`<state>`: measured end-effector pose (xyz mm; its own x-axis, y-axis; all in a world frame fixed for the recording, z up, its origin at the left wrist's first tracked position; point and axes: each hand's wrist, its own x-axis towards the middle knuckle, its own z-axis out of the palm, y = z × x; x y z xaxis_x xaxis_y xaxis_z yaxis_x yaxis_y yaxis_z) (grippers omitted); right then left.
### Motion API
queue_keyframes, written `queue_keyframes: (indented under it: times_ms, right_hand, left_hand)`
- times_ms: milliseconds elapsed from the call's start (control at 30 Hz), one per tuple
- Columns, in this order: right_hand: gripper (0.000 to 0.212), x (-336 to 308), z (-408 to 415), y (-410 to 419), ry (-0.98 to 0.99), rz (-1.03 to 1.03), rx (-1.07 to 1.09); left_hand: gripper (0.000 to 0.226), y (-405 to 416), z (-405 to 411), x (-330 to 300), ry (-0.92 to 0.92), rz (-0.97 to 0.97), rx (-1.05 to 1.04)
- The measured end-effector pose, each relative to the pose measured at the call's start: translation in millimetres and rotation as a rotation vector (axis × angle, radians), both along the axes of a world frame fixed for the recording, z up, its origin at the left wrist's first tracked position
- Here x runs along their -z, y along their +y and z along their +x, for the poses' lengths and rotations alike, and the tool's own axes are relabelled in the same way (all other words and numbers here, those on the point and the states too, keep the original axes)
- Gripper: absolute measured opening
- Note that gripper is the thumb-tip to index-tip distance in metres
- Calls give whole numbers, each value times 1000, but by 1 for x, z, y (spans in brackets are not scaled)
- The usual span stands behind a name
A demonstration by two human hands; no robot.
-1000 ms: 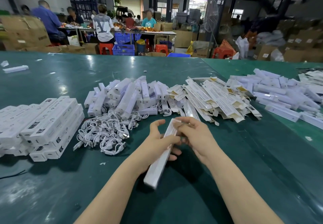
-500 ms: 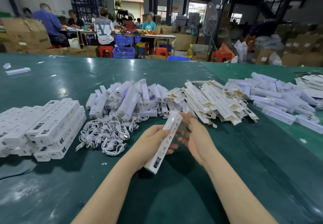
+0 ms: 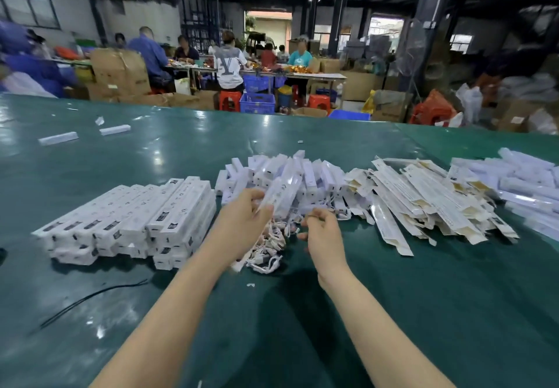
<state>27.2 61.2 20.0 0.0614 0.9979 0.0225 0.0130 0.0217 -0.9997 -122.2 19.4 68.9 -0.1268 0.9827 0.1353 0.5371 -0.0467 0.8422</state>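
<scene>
Grips a slim white carton [image 3: 282,192] above the green packing table [image 3: 423,312].
Holds it in the left hand [image 3: 242,221], fingers wrapped round the lower end, long axis running 7 to 1 o'clock, far end raised toward the loose box heap [image 3: 305,169] at 12. Carries print too blurred to read. Hovers the right hand [image 3: 325,236] at 4 o'clock of it, fingers bent over the white cable tangle [image 3: 269,251], any hold impossible to tell. Works beside stacked boxes [image 3: 136,215] at 9 o'clock, dark labels illegible.

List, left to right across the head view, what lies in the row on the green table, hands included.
Stack of closed white boxes → left hand → slim white box it grips → right hand → pile of flat unfolded cartons → heap of white packs at the right edge.
</scene>
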Motion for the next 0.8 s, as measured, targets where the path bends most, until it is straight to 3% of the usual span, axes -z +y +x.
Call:
queue_keyframes:
  times_ms: [133, 267, 467, 633, 800]
  right_hand:
    - [23, 16, -18, -2, -67, -6, 27]
    - [26, 23, -16, -6, -146, 21, -12]
    - [27, 23, -12, -8, -188, 24, -85]
    - [26, 22, -10, -10, -201, 26, -109]
    - [25, 20, -8, -10, -189, 35, -115]
  left_hand:
    - [68, -4, -49, -27, 334, 34, -94]
    - [49, 4, -97, -47, 540, 51, -308]
    - [30, 22, -152, -39, 588, -131, -643]
    - [32, 28, -158, -18, 605, -281, -594]
    - [33, 34, -144, -22, 641, -237, -555]
